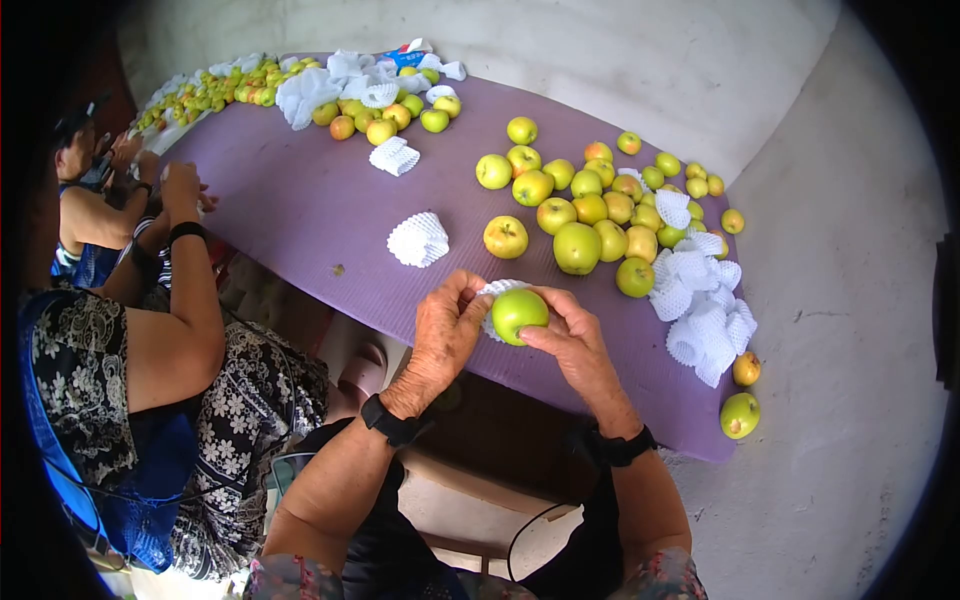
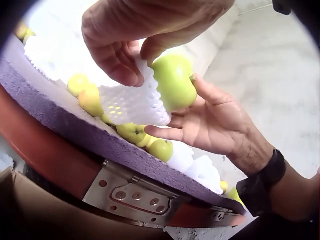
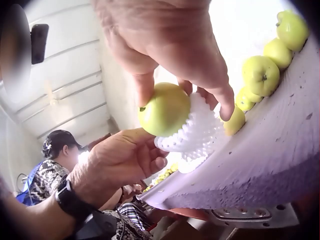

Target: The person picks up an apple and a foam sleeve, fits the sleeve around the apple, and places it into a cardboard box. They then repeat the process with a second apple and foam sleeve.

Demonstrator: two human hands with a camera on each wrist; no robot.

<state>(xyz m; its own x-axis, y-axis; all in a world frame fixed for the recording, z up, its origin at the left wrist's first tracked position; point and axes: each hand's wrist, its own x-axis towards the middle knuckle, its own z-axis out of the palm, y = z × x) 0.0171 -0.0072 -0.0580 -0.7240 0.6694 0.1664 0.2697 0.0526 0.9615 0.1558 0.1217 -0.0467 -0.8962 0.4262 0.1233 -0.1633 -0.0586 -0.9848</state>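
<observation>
A green apple (image 1: 520,316) is held over the table's near edge, partly inside a white foam net sleeve (image 2: 135,102). My left hand (image 1: 445,325) pinches the rim of the sleeve between thumb and fingers, as the left wrist view shows. With thumb and fingers, my right hand (image 1: 578,345) holds the apple from the other side, its thumb by the stem. The apple's upper part sticks out of the sleeve's opening. Another foam net (image 1: 418,240) lies on the table just beyond my left hand.
On the purple-covered table (image 1: 330,225), a loose pile of apples (image 1: 590,210) lies ahead to the right. Crumpled foam nets (image 1: 700,305) lie by the right edge. More apples and nets stretch along the far left. Another person (image 1: 180,290) sits at my left, and walls stand behind and right.
</observation>
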